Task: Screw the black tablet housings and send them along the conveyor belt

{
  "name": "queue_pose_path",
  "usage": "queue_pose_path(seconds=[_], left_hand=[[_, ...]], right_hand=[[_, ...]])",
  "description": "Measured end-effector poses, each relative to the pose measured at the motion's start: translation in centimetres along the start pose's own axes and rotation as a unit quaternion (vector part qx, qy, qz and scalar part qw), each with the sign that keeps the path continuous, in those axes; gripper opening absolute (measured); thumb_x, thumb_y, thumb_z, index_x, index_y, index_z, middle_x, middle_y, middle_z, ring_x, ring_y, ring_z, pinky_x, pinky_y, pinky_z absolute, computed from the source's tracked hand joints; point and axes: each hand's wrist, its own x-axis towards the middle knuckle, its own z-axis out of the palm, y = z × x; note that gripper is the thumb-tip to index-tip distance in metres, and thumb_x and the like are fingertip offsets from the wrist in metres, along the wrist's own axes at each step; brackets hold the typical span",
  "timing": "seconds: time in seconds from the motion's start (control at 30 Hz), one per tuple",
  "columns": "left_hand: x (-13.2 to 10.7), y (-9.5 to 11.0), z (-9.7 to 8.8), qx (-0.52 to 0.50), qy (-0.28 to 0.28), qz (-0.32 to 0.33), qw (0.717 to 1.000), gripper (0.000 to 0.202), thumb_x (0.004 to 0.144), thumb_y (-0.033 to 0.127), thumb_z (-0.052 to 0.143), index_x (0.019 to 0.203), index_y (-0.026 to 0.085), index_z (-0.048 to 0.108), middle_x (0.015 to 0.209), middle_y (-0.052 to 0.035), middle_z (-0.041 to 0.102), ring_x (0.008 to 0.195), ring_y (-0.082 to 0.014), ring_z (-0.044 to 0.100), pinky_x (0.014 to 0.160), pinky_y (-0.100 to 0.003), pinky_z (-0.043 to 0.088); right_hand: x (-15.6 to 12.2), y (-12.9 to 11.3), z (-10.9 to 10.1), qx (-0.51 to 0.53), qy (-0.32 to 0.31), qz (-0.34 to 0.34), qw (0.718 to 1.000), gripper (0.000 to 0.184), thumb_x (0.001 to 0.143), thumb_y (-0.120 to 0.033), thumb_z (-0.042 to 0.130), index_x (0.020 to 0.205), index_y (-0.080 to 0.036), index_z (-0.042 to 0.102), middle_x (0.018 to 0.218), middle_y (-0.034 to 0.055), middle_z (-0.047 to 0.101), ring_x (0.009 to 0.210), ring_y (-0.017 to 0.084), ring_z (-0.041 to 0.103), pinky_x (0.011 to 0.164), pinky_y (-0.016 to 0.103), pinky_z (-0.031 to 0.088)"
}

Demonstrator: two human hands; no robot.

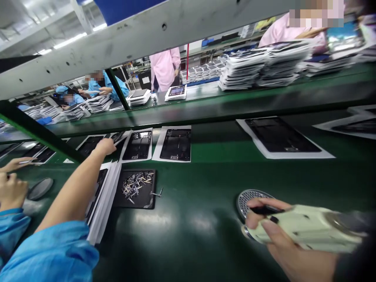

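Note:
From the lower right my right hand [282,235] grips a pale green electric screwdriver [317,229], with fingers around its black switch. Its tip end is beside a round perforated metal plate [254,196] on the green bench. From the lower left a bare forearm with a blue sleeve, apparently mine, reaches to the raised ledge. My left hand [105,147] is closed on a dark tablet panel [118,138], fingers partly hidden. Under that forearm lies a stack of panels with white sheets [105,203]. Beside it, a black tray [125,201] holds several small metal pieces [136,185].
Dark tablet panels [176,145] on white sheets line the ledge. At far left, a co-worker's hands [13,190] are near another round plate [40,188]. A green post [44,131] crosses the left side. Tall panel stacks [245,68] and people stand beyond.

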Motion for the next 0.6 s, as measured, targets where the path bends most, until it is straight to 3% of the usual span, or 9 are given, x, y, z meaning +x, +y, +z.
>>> queue_pose_path(seconds=[0.1, 0.17, 0.23, 0.27, 0.33, 0.37, 0.43, 0.53, 0.6], left_hand=[[-3.3, 1.6, -4.9, 0.036, 0.058, -0.022, 0.997, 0.035, 0.087, 0.036, 0.061, 0.096, 0.004, 0.072, 0.100, -0.0254, 0.073, 0.103, -0.0383, 0.068, 0.092, -0.042, 0.054], [-7.0, 3.5, -7.4, 0.047, 0.096, -0.013, 0.994, 0.030, 0.093, 0.027, 0.054, 0.102, 0.003, 0.069, 0.102, -0.0226, 0.072, 0.103, -0.0348, 0.066, 0.094, -0.042, 0.051], [-12.1, 6.1, -8.8, 0.051, 0.130, 0.012, 0.990, 0.027, 0.094, 0.021, 0.050, 0.107, 0.004, 0.067, 0.103, -0.0202, 0.071, 0.101, -0.0333, 0.066, 0.093, -0.042, 0.051], [-15.0, 7.6, -9.1, 0.053, 0.155, 0.032, 0.986, 0.026, 0.094, 0.020, 0.049, 0.107, 0.005, 0.066, 0.102, -0.0193, 0.069, 0.097, -0.0336, 0.066, 0.090, -0.043, 0.051], [-21.3, 10.9, -8.6, 0.048, 0.182, 0.083, 0.979, 0.023, 0.094, 0.018, 0.048, 0.105, 0.009, 0.065, 0.099, -0.0178, 0.066, 0.087, -0.0320, 0.066, 0.081, -0.042, 0.052], [-24.4, 12.6, -7.9, 0.039, 0.181, 0.116, 0.976, 0.022, 0.093, 0.015, 0.045, 0.102, 0.011, 0.066, 0.098, -0.0166, 0.065, 0.082, -0.0298, 0.066, 0.075, -0.040, 0.052], [-30.0, 15.9, -5.9, 0.004, 0.167, 0.201, 0.965, 0.027, 0.091, 0.008, 0.042, 0.099, 0.016, 0.067, 0.093, -0.0141, 0.063, 0.076, -0.0267, 0.064, 0.064, -0.036, 0.050], [-36.1, 20.2, -2.0, -0.040, 0.176, 0.278, 0.943, 0.027, 0.089, 0.006, 0.045, 0.095, 0.020, 0.068, 0.083, -0.0122, 0.061, 0.073, -0.0252, 0.063, 0.055, -0.033, 0.048], [-38.5, 22.0, 0.6, -0.075, 0.178, 0.323, 0.927, 0.021, 0.089, 0.009, 0.051, 0.093, 0.020, 0.068, 0.081, -0.0117, 0.061, 0.072, -0.0252, 0.063, 0.053, -0.033, 0.048]], right_hand=[[0.2, 0.4, -0.5, -0.065, 0.093, -0.100, 0.989, 0.052, 0.076, -0.050, 0.080, 0.115, -0.022, 0.064, 0.107, 0.0121, 0.071, 0.091, 0.029, 0.073, 0.082, 0.047, 0.061], [-0.7, 0.4, -0.8, -0.132, 0.220, -0.240, 0.936, 0.059, 0.072, -0.053, 0.082, 0.120, -0.023, 0.062, 0.123, 0.0158, 0.065, 0.110, 0.037, 0.068, 0.096, 0.056, 0.055], [-2.3, -0.1, -0.3, -0.163, 0.280, -0.355, 0.877, 0.049, 0.075, -0.048, 0.081, 0.116, -0.027, 0.065, 0.126, 0.0158, 0.064, 0.111, 0.039, 0.066, 0.096, 0.059, 0.053], [-3.0, -0.6, 0.4, -0.156, 0.250, -0.371, 0.881, 0.039, 0.079, -0.043, 0.078, 0.114, -0.030, 0.067, 0.121, 0.0138, 0.066, 0.105, 0.036, 0.068, 0.094, 0.057, 0.054], [-3.8, -1.9, 3.2, -0.083, 0.006, -0.218, 0.972, 0.023, 0.088, -0.038, 0.069, 0.110, -0.029, 0.070, 0.107, 0.0111, 0.072, 0.096, 0.031, 0.071, 0.089, 0.053, 0.058], [-3.7, -2.7, 5.1, -0.019, -0.104, -0.089, 0.990, 0.026, 0.091, -0.041, 0.066, 0.113, -0.027, 0.069, 0.104, 0.0105, 0.073, 0.091, 0.028, 0.072, 0.085, 0.049, 0.059], [-2.9, -3.8, 8.7, 0.132, -0.216, 0.112, 0.961, 0.044, 0.089, -0.053, 0.065, 0.120, -0.022, 0.065, 0.107, 0.0104, 0.074, 0.083, 0.023, 0.072, 0.075, 0.042, 0.060], [-1.6, -3.9, 11.4, 0.210, -0.195, 0.218, 0.933, 0.046, 0.074, -0.052, 0.076, 0.102, -0.017, 0.068, 0.089, 0.0049, 0.074, 0.074, 0.018, 0.067, 0.069, 0.031, 0.055], [-1.9, -3.1, 10.6, 0.186, -0.146, 0.262, 0.936, 0.035, 0.064, -0.043, 0.081, 0.081, -0.015, 0.067, 0.070, 0.0009, 0.069, 0.065, 0.016, 0.061, 0.062, 0.027, 0.050]])
